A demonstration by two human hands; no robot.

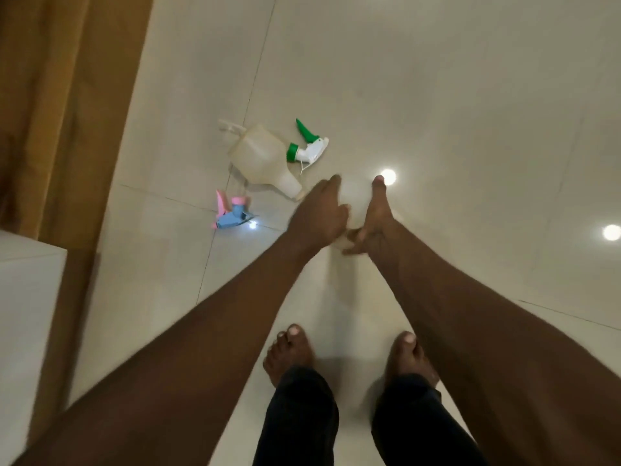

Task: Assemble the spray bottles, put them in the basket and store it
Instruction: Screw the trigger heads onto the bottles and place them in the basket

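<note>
A translucent spray bottle (260,158) without a head lies on its side on the tiled floor. A green and white trigger head (309,149) rests beside it, and a pink and blue trigger head (232,215) lies nearer the curtain. My left hand (319,216) and my right hand (374,220) reach down together just right of the lying bottle's neck. A second pale, translucent bottle (351,205) shows blurred between them, and both hands seem closed on its sides. No basket is in view.
A tan curtain (67,112) hangs along the left. A white cabinet corner (27,297) juts in at the lower left. My bare feet (292,351) stand on the glossy tiles, which reflect ceiling lights. A small white piece (230,126) lies behind the bottle.
</note>
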